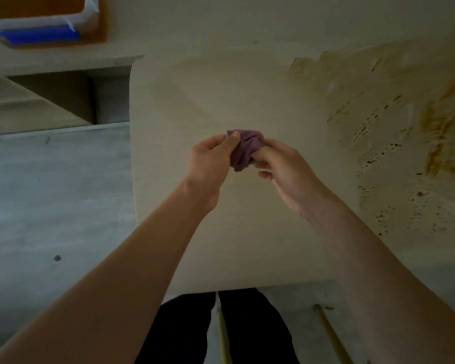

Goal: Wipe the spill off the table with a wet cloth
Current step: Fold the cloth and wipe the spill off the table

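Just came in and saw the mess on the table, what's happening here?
A person stands at a pale table, holding a bunched purple cloth above it between the left hand and the right hand. A yellowish-brown spill, smeared and speckled, covers the table's right side. The cloth is off to the left of the spill and not touching it, so that area is not yet wiped.

Both hands (247,164) bunch a purple cloth (244,149) above the table (221,95).
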Action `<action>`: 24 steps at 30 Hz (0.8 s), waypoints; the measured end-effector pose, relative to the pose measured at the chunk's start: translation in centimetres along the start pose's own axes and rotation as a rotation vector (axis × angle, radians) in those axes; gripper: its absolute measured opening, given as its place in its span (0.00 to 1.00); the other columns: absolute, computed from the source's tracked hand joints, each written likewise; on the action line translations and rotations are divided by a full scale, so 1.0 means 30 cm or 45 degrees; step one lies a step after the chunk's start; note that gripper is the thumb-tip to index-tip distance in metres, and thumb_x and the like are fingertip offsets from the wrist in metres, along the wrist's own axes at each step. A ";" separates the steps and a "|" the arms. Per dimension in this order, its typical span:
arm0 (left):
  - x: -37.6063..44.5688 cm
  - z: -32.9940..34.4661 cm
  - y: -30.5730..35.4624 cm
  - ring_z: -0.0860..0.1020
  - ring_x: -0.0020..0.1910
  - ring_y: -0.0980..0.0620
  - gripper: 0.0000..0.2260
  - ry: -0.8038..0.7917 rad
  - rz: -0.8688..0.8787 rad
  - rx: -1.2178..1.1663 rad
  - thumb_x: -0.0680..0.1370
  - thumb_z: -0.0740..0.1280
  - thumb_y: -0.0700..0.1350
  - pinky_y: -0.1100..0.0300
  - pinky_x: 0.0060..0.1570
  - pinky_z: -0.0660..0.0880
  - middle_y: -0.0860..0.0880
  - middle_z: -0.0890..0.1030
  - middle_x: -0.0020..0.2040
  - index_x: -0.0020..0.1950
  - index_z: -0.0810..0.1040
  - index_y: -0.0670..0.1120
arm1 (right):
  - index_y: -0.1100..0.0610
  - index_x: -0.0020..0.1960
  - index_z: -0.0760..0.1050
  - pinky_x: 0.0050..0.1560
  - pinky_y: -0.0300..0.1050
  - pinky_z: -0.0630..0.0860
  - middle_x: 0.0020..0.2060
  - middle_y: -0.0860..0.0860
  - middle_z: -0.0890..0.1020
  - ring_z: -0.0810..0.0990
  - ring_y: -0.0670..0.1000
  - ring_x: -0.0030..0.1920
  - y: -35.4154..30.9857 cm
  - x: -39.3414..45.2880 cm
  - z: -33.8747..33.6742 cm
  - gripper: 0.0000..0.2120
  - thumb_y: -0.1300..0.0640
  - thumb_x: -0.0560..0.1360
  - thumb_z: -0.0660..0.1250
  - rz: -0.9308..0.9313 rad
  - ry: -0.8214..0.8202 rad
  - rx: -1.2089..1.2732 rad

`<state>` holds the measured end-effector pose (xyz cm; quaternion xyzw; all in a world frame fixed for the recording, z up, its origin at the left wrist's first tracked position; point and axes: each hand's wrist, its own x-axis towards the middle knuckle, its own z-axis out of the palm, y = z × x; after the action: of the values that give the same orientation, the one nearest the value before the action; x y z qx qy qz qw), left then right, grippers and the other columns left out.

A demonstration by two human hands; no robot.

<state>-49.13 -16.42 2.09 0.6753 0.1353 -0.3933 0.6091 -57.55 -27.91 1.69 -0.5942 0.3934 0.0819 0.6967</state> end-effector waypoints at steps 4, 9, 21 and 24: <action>-0.006 0.010 -0.036 0.79 0.43 0.47 0.09 0.094 0.082 0.104 0.84 0.66 0.42 0.45 0.54 0.80 0.41 0.82 0.45 0.57 0.81 0.37 | 0.52 0.51 0.83 0.51 0.45 0.79 0.40 0.50 0.84 0.83 0.48 0.44 0.048 -0.004 0.004 0.10 0.59 0.72 0.67 -0.034 0.055 0.161; -0.022 0.003 -0.074 0.82 0.46 0.46 0.11 0.167 -0.001 0.005 0.86 0.62 0.47 0.53 0.44 0.79 0.40 0.85 0.51 0.60 0.77 0.41 | 0.50 0.64 0.77 0.40 0.41 0.74 0.37 0.47 0.83 0.80 0.45 0.37 0.113 -0.041 -0.008 0.15 0.59 0.80 0.64 -0.129 0.145 -0.135; -0.103 0.001 -0.234 0.79 0.45 0.54 0.06 -0.205 -0.341 -0.437 0.81 0.70 0.49 0.57 0.59 0.76 0.50 0.81 0.43 0.52 0.80 0.47 | 0.48 0.50 0.83 0.34 0.31 0.74 0.33 0.42 0.84 0.82 0.40 0.34 0.270 -0.150 -0.033 0.12 0.58 0.85 0.61 -0.129 0.208 -0.117; -0.129 0.030 -0.300 0.83 0.51 0.50 0.18 -0.168 -0.244 -0.280 0.81 0.71 0.46 0.55 0.57 0.79 0.45 0.85 0.57 0.69 0.76 0.42 | 0.52 0.45 0.84 0.37 0.36 0.77 0.33 0.48 0.84 0.82 0.44 0.34 0.322 -0.147 -0.050 0.14 0.55 0.84 0.63 -0.041 0.186 -0.054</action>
<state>-57.93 -14.12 -1.61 0.5612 0.2011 -0.4758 0.6467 -66.83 -24.98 -2.82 -0.6193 0.4319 0.0355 0.6547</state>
